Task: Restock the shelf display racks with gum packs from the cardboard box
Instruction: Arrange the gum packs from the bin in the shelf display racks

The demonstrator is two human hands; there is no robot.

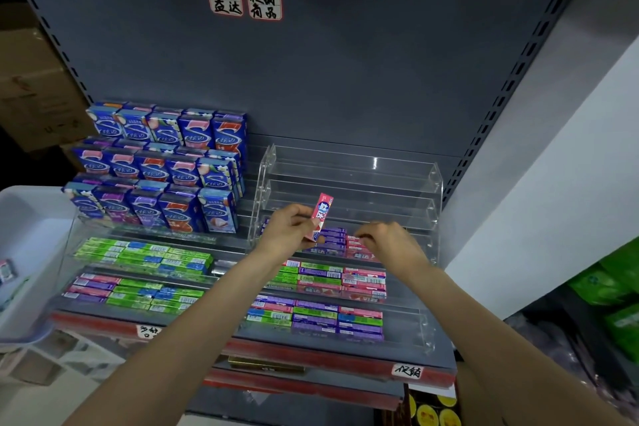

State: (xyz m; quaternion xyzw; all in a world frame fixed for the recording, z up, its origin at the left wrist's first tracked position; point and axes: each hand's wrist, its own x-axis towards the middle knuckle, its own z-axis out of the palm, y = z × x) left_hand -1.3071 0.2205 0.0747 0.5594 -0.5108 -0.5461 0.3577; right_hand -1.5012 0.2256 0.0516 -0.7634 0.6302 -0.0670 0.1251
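Observation:
My left hand (292, 230) grips a pink gum pack (322, 215), held upright in front of the clear tiered rack (349, 180) on the right of the shelf. My right hand (390, 240) reaches into a middle tier of that rack, its curled fingertips on the pink packs (359, 247) lying there beside purple packs (333, 235). The rack's upper tiers hold nothing. Lower tiers carry flat pink, green and purple packs (325, 313). No cardboard box shows clearly in this view.
A left rack holds blue upright gum boxes (162, 166) above rows of green and pink packs (141, 266). A white plastic bin (27, 252) stands at the far left. The grey shelf back panel (311, 79) bears two handwritten labels. Green bags (612, 287) lie at the right.

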